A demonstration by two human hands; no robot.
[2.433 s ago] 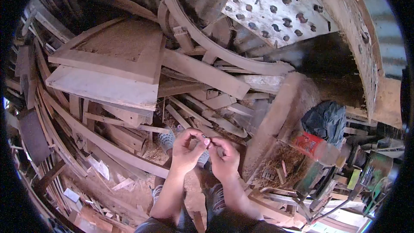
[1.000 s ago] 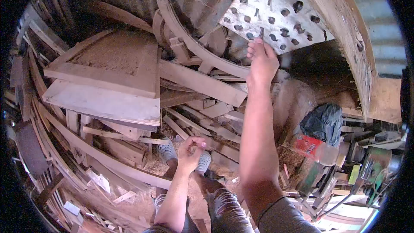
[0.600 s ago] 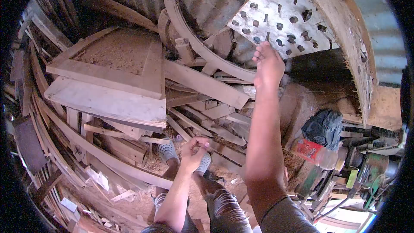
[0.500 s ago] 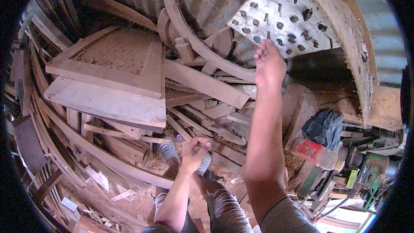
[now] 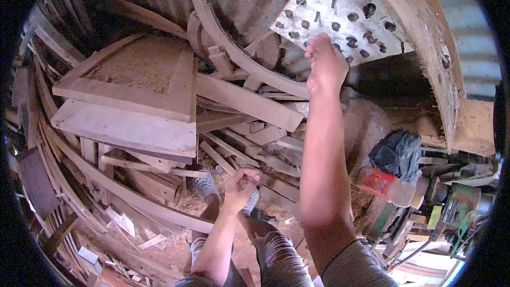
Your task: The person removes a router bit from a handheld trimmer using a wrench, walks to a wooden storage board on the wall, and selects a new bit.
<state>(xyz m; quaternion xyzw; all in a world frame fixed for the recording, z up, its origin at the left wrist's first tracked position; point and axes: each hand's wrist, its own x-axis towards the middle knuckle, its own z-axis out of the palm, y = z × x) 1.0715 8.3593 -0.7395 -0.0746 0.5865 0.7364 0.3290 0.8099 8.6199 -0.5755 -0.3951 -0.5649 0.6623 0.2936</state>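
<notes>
My right hand (image 5: 326, 66) is raised in front of a white board (image 5: 366, 34) with several dark metal pieces set into it, possibly cutter bits. Its fingers are bent together at the board's lower part and cover some of the pieces; I cannot make out what is between them. Low in the middle, my left hand (image 5: 240, 186) is closed above my feet, thumb against the curled fingers. Anything inside it is hidden.
Dusty panels (image 5: 125, 111) are stacked at the left. Curved wooden strips (image 5: 239, 48) and offcuts crowd the middle. At the right lie a red-labelled bottle (image 5: 380, 183), a black plastic bag (image 5: 397, 155) and a green machine (image 5: 459, 204). A curved board (image 5: 425, 32) overhangs.
My right hand has moved slightly up and left, and its wrist and fingers have turned. The view has shifted a little. My left hand keeps its pose.
</notes>
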